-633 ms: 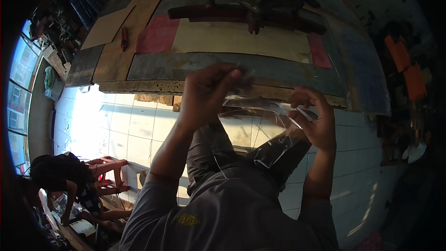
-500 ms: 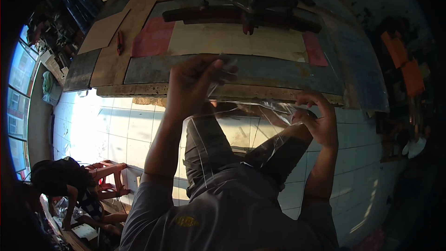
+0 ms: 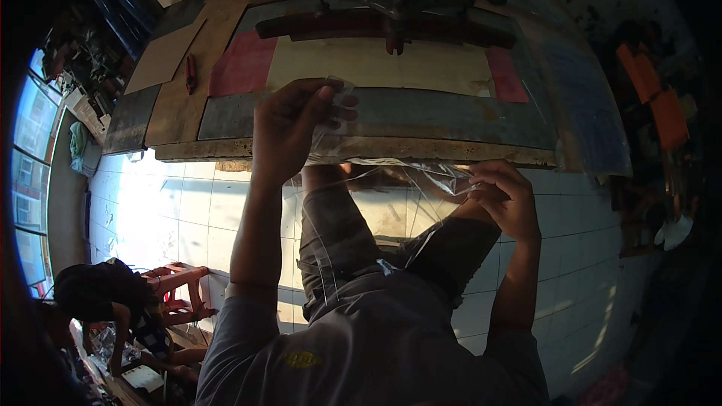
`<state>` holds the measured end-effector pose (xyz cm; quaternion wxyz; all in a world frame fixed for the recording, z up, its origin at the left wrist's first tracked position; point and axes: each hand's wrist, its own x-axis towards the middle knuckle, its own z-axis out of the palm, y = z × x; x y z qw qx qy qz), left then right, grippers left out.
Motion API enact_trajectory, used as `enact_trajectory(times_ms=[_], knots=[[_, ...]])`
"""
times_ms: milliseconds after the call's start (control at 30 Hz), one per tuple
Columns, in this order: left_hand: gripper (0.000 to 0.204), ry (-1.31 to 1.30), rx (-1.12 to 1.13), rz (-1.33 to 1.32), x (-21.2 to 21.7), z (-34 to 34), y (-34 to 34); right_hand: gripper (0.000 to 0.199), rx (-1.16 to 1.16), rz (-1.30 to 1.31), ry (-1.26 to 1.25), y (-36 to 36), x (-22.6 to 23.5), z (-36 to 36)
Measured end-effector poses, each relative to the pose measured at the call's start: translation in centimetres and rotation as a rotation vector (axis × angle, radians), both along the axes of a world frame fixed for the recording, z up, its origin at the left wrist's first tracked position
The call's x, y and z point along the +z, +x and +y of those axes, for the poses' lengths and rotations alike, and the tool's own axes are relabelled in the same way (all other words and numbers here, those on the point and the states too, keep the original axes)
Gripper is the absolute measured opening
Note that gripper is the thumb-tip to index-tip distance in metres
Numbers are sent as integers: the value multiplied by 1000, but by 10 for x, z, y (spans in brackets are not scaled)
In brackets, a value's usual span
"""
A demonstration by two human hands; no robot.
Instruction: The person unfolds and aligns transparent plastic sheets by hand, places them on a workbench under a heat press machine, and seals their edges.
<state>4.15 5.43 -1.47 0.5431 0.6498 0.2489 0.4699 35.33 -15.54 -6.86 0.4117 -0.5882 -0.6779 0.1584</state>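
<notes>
At centre frame, the left hand [image 3: 289, 131] pinches the upper edge of a clear plastic sheet [image 3: 376, 180] while the right hand [image 3: 504, 199], lower right, grips its other end, stretching it along the near edge of the worktop [image 3: 421, 109].

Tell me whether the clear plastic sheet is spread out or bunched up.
Spread out, mostly: the clear plastic sheet stretches between the left hand and the right hand, crumpled only near the right grip.
</notes>
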Motion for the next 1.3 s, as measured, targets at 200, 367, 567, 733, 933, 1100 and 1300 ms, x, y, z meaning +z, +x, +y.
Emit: enact_trajectory(times_ms=[200, 367, 567, 733, 933, 1100, 1300], knots=[[27, -19, 13, 54, -3, 7, -5, 22, -16, 132, 33, 5, 0, -1], [27, 7, 112, 111, -17, 11, -7, 8, -34, 472, 28, 7, 7, -2], [28, 26, 180, 159, -34, 9, -13, 7, -95, 498, 73, 8, 19, 1], [28, -43, 135, 78, -32, 1, -15, 8, -158, 565, -45, 3, 34, -3], [27, -24, 156, 94, -39, -3, -16, 13, -200, 499, 16, 2, 36, -2], [24, -26, 145, 71, -44, -4, -21, 18, -196, 519, 37, -6, 46, 0], [20, 56, 190, 48, -53, -10, -21, 23, -292, 350, -53, -3, 50, 0]])
